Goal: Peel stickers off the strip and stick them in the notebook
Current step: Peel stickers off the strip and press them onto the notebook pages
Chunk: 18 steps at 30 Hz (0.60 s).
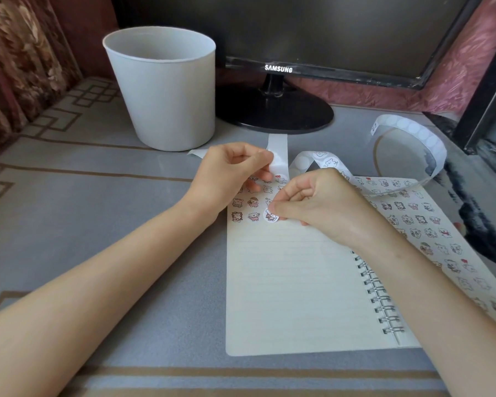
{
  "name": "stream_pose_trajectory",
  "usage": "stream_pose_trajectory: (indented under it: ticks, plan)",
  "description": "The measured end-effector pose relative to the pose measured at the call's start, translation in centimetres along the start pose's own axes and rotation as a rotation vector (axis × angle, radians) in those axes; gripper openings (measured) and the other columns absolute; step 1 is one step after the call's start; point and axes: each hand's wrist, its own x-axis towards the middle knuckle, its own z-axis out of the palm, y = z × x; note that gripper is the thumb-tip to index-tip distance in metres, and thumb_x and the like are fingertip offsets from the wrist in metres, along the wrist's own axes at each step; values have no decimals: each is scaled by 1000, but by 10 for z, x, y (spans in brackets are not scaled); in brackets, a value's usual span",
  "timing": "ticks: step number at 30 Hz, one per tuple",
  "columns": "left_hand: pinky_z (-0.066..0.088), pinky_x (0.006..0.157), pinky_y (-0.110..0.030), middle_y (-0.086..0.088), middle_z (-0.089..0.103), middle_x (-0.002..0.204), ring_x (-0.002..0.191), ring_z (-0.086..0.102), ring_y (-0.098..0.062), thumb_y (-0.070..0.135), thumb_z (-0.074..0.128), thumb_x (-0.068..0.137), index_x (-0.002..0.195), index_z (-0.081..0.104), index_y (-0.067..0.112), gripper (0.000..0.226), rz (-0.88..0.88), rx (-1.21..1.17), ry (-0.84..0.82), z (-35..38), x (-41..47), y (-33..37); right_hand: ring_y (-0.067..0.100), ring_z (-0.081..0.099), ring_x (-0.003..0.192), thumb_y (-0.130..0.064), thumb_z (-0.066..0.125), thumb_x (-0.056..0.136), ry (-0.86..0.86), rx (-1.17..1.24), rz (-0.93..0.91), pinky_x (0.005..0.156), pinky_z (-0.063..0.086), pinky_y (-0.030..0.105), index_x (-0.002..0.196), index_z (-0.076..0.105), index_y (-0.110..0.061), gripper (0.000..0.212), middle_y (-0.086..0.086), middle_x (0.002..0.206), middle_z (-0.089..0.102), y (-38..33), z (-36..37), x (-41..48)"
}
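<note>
while left fingers pinch the strip end-up, right fingers pinch a sticker.

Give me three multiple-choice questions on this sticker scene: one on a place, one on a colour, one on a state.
1. Where does the white bin stand?
A on the notebook; B left of the monitor stand; C right of the notebook.
2. What colour is the monitor stand?
A white; B pink; C black.
3. What is the right hand doing?
A pinching a round sticker at the notebook page; B lying flat; C holding a pen.

Answers:
1 B: the bin sits left of the stand's base.
2 C: its base and neck are black.
3 A: thumb and forefinger close on the sticker.
</note>
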Motion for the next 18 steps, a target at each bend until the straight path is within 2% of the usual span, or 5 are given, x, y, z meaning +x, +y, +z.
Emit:
stream_pose_trajectory:
  ticks: [18]
  plan:
    - [49,53,-15,-3,67,67,60,63,-4,12,63,90,82,66,4,11,11,-15,-8,0,0,-2,5,51,54,-22,75,76,23,-55,-35,58,42,24,72,71,-18,7,-6,64,66,1,3,0]
